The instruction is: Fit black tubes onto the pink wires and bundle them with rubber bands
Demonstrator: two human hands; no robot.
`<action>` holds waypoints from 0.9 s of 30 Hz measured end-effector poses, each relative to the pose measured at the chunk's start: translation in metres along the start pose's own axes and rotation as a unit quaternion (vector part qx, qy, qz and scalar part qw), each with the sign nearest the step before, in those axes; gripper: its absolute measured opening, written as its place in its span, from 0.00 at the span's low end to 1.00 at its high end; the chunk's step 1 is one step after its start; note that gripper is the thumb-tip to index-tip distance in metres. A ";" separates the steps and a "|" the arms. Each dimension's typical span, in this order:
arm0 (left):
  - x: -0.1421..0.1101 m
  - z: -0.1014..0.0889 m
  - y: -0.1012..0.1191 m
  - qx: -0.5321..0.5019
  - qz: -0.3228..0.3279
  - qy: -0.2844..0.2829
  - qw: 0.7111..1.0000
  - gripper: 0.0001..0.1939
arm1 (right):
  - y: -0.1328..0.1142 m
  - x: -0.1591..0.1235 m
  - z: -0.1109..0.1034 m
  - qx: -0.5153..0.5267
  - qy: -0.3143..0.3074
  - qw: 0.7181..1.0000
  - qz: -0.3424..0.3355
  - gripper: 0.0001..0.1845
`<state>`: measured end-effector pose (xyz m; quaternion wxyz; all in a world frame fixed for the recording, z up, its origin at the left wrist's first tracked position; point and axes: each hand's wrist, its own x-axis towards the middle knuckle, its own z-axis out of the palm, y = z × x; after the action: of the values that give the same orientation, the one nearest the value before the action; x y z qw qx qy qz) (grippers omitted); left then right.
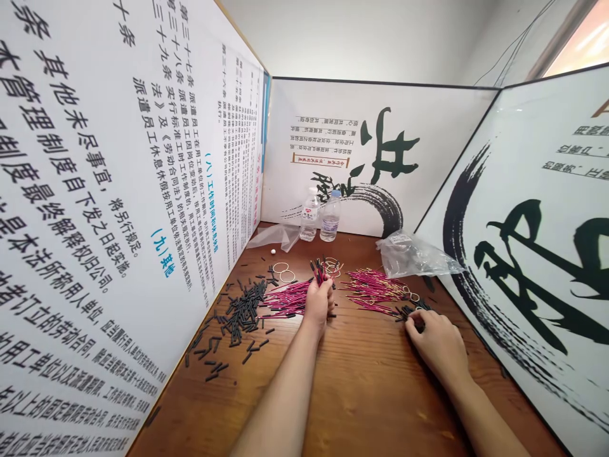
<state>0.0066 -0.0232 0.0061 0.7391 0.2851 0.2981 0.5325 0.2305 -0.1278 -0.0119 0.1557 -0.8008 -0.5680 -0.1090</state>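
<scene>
My left hand (320, 301) is closed round a bundle of thin red wires (320, 273) whose black-covered ends stick up above the fist. Left of it lies a row of similar red wires (288, 298), beside a loose heap of short black tubes (245, 308). At the right, my right hand (438, 343) has its fingers curled down at a smaller pile of black tubes (413, 311). Something dark shows between thumb and forefinger, but what they grip is not clear. Between the hands, farther back, more red wires (371, 287) lie with bare, gold-coloured ends.
Two water bottles (330, 219) stand at the back, near a clear plastic bag (416, 255) and a plastic sheet (276, 237). Rubber bands (286, 276) lie behind the wires. Printed white panels (333, 152) enclose the wooden table (366, 387) on three sides.
</scene>
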 end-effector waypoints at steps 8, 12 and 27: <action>0.000 0.000 0.000 0.003 -0.005 -0.013 1.000 0.18 | -0.019 -0.002 0.003 0.176 0.077 0.981 -0.020 0.08; 0.000 -0.001 -0.001 0.002 -0.005 -0.012 1.000 0.18 | -0.072 0.008 0.002 0.318 0.078 0.943 -0.058 0.12; 0.004 0.001 -0.007 0.023 -0.006 -0.013 1.000 0.19 | -0.162 0.057 0.046 0.749 0.111 0.633 0.161 0.14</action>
<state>0.0123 -0.0210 0.0009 0.7390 0.3070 0.3024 0.5178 0.0965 -0.0113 -0.0148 0.7789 -0.4700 -0.2950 0.2921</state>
